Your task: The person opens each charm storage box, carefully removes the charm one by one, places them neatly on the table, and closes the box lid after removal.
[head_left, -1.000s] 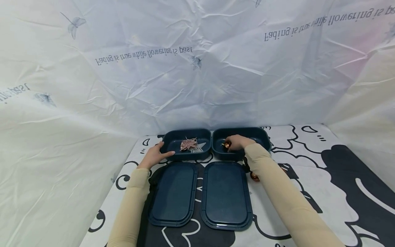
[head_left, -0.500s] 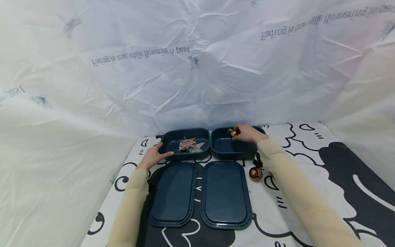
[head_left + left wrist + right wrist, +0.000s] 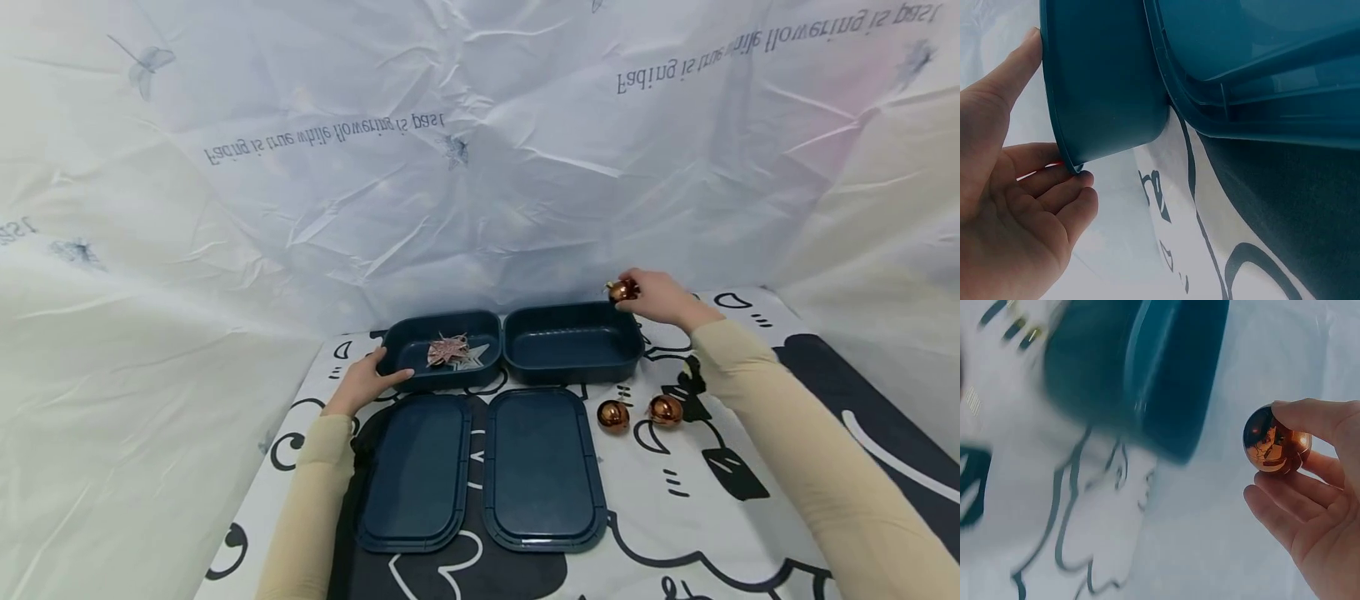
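Observation:
My right hand (image 3: 662,298) pinches a shiny copper Christmas bauble (image 3: 622,290) above the far right corner of the right navy box (image 3: 573,371). In the right wrist view, thumb and fingers hold this bauble (image 3: 1267,440) apart from the box wall. At the left box (image 3: 450,379), my left hand (image 3: 363,383) grips the near left corner, thumb along the front rim and fingers over the left side. The left wrist view shows its fingers curled at the rim. Inside that box lie pinkish ornaments (image 3: 447,350) and a silver star (image 3: 472,358). The right box's visible floor is bare.
Two copper baubles (image 3: 613,417) lie on the patterned cloth right of the lids. Two navy lids, a left lid (image 3: 416,475) and a right lid (image 3: 542,471), lie flat in front of the boxes. A pale plastic sheet (image 3: 450,208) rises directly behind.
My right hand has lifted the bauble out of the right box and moved it up and to the right. A second bauble on the cloth has come into view. The left hand stays at its box.

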Motion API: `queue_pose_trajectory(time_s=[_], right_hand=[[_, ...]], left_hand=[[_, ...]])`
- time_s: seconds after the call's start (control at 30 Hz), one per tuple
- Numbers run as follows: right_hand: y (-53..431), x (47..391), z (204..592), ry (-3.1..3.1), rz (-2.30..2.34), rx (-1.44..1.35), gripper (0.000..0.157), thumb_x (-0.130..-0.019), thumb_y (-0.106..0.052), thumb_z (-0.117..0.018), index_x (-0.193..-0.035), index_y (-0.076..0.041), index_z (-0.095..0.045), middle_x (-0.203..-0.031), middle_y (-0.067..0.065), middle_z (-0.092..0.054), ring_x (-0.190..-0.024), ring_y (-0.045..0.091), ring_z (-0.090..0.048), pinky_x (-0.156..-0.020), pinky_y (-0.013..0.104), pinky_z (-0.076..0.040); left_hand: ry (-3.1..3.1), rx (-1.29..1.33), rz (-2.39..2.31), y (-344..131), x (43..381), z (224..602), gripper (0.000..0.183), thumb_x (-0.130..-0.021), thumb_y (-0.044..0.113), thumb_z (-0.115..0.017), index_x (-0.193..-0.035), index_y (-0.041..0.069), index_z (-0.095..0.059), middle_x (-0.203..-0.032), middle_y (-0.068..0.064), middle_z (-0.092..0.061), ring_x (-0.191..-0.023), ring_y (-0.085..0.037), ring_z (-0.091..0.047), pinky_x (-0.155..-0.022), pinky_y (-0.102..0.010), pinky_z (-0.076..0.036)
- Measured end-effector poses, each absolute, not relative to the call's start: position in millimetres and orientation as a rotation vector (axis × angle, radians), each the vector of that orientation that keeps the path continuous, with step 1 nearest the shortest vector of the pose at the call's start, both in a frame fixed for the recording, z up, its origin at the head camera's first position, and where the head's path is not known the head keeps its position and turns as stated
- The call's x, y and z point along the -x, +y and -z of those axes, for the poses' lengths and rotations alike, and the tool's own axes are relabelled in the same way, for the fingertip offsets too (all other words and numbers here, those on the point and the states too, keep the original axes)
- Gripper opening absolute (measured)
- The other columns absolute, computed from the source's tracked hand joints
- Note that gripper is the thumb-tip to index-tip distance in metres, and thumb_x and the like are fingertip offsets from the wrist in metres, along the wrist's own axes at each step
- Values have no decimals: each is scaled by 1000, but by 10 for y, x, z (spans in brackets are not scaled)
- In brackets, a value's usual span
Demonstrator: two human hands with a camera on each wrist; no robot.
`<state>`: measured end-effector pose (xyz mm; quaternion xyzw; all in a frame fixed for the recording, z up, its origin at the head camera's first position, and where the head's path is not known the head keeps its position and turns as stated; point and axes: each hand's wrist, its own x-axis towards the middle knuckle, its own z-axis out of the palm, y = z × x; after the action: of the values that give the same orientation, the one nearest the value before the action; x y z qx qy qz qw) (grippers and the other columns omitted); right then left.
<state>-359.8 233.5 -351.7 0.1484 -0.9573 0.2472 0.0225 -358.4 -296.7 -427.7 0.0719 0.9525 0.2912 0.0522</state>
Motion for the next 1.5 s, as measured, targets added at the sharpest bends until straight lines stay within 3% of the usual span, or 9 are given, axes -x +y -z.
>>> queue_pose_trajectory(time_s=[0.4, 0.73, 0.9, 1.23, 1.5], right_hand=[[3047, 3188, 3385, -2978, -625, -382, 58, -100, -20, -64, -138, 19, -45, -120, 36, -59, -103, 47, -61, -82, 61, -52], [3384, 2820, 3424, -2972, -612, -299, 60, -100, -31, -67, -133, 16, -50, -119, 35, -59, -103, 51, -61, -77, 58, -55], [3472, 2673, 3542, -3015, -551, -283, 62, -99, -33, -67, -133, 15, -51, -117, 34, -60, -100, 49, -63, -75, 56, -56], [3500, 2477, 3941, -3068, -562, -274, 60, -97, -37, -68, -127, 14, -57, -103, 20, -69, -86, 31, -67, -65, 44, -57], [3508, 2367, 4211, -3112, -616, -256, 58, -95, -41, -70, -122, 10, -61, -100, 17, -69, -86, 29, -66, -62, 39, -54]], left_hand=[[2893, -223, -873, -2967, 3574, 4276, 101, -93, 60, -65, -160, 0, -19, -164, -24, -18, -149, -44, -22, -116, -62, -29], [2892, -217, -875, -3000, 3578, 4300, 104, -92, 63, -64, -160, 0, -18, -164, -24, -18, -149, -45, -21, -116, -62, -28], [2890, -229, -889, -3010, 3590, 4309, 105, -91, 63, -64, -161, 0, -18, -164, -24, -18, -149, -45, -21, -116, -63, -28], [2890, -237, -887, -3001, 3601, 4297, 103, -92, 62, -64, -161, 0, -18, -165, -24, -18, -149, -45, -21, -116, -63, -28], [2892, -223, -881, -2991, 3606, 4296, 104, -92, 63, -64, -161, 1, -17, -165, -23, -17, -149, -45, -21, -116, -63, -28]])
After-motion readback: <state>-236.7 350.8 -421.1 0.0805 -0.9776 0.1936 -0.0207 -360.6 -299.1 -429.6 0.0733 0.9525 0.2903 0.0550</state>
